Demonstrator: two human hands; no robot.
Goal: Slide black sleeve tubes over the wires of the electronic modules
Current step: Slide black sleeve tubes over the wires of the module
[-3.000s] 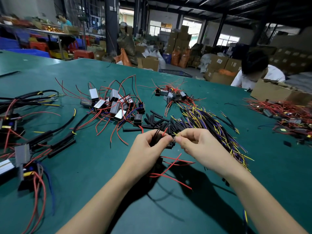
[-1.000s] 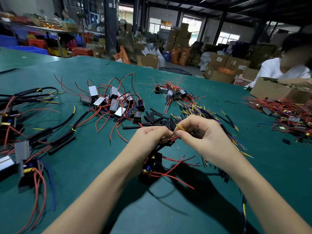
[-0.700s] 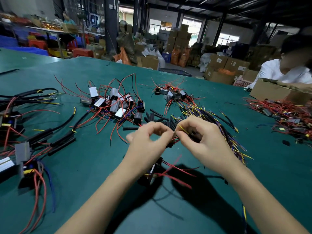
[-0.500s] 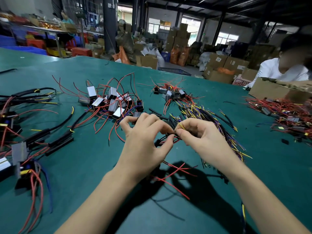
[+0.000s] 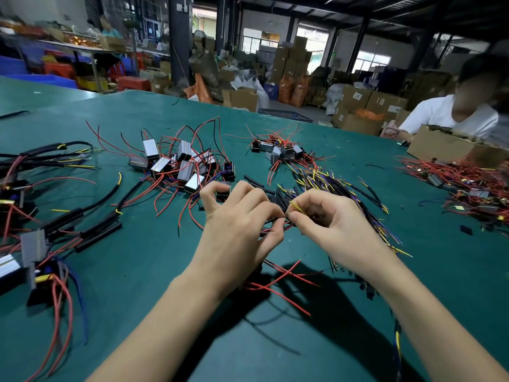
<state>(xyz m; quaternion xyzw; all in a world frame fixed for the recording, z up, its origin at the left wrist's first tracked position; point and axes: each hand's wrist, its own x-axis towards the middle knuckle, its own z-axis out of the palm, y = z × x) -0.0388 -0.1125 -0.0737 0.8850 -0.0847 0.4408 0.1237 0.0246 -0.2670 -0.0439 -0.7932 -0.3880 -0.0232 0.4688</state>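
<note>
Head view: thin yellow wire [image 5: 296, 207], matte green table [image 5: 154, 271].

Dim hall, daylight from far windows [image 5: 371, 60]. Overhead light throws hard arm shadows on table [image 5: 137, 271]. Wide-angle bending at edges; background soft, foreground sharp.

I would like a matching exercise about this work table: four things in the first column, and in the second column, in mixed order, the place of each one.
Things
1. cardboard box
2. pile of silver modules
3. yellow wire end
4. bundle of black, yellow and purple wires

Places
A. pinched in the right hand
B. far right of the table, in front of the person in white
C. beyond the left hand, towards the left
D. behind the right hand, towards the right

Pairs: 1-B, 2-C, 3-A, 4-D
</note>
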